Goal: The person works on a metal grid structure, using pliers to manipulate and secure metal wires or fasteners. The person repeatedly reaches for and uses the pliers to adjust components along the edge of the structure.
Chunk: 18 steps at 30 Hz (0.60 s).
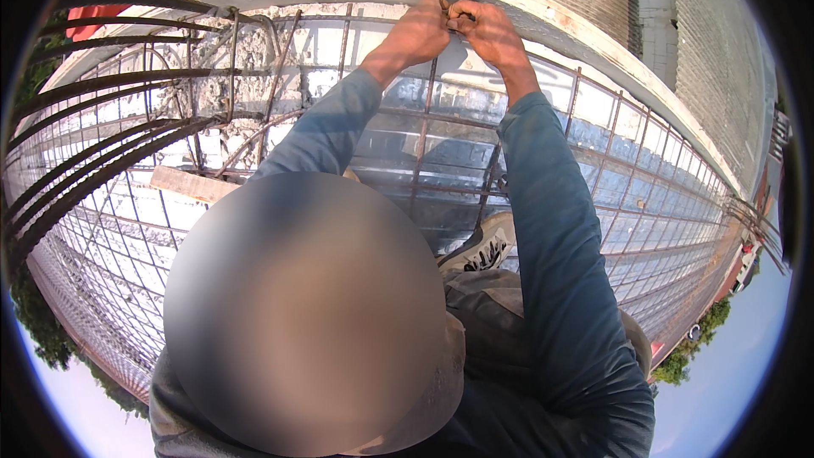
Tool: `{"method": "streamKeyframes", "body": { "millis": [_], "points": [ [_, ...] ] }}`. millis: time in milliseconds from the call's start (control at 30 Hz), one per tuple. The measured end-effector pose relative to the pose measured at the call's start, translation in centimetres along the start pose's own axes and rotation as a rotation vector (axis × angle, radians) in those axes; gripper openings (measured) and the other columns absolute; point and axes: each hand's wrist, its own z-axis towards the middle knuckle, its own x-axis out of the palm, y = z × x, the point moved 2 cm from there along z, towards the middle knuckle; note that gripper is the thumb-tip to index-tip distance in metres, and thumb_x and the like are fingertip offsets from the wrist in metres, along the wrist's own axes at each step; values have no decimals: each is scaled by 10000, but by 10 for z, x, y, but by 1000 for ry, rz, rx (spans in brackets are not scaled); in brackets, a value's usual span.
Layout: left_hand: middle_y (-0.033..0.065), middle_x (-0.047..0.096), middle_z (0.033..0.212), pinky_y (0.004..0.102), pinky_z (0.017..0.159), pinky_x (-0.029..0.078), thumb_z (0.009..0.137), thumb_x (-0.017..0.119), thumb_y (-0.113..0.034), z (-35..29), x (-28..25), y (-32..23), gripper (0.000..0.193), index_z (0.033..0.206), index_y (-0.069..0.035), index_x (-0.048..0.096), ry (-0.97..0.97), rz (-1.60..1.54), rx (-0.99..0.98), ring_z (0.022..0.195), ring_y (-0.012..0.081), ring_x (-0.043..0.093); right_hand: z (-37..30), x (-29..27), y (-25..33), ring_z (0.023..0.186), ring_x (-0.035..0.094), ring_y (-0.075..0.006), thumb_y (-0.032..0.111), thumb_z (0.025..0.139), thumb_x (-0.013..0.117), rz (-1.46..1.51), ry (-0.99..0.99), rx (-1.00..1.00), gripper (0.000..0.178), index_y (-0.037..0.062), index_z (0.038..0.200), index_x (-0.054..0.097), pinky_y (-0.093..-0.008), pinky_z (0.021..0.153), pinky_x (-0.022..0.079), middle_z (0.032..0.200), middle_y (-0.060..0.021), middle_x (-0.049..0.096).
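Far left: thick bars (119,80) curve in. Left hand (417,32), fingers curled, near the top of the steel mesh (424,123); right hand (490,34) likewise, adjoining, by the timber edge (555,19). Cannot tell whether either pinches anything.

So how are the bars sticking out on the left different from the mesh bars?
The protruding bars look thick; the mesh bars look thinner. The protruding bars run side by side, while the mesh bars cross into a grid. Both are dark, long rods.
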Motion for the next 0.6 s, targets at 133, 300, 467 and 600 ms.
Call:
{"method": "streamKeyframes", "body": {
  "millis": [133,300,467,600],
  "points": [
    [344,659,1270,517,1057,491,1060,483,-183,0,0,-2,381,1371,33,520,-28,23,37,1216,479,641,-1,7,-10,910,718,-350,240,949,705,-51,-55,-61,146,157,1048,773,-462,834,555,956,-112,757],
    [239,698,1257,477,964,543,1023,568,-166,-8,3,20,393,1363,31,568,-159,-212,168,1082,378,712,-26,19,-6,982,688,-343,164,906,692,91,-223,-156,140,101,1014,755,-448,869,551,1043,-99,724],
    [198,705,1086,446,822,558,905,684,-59,-42,15,27,272,1172,-13,681,-437,-177,280,871,326,697,-53,47,14,893,678,-344,112,881,674,113,-538,-243,95,40,867,734,-438,827,561,941,-116,700],
    [154,703,1037,384,766,581,919,701,-46,-51,28,39,229,1144,-9,733,-525,-147,308,825,270,704,-59,63,35,846,694,-329,98,888,654,101,-627,-184,112,48,897,754,-433,771,569,953,-128,708]
  ]
}}
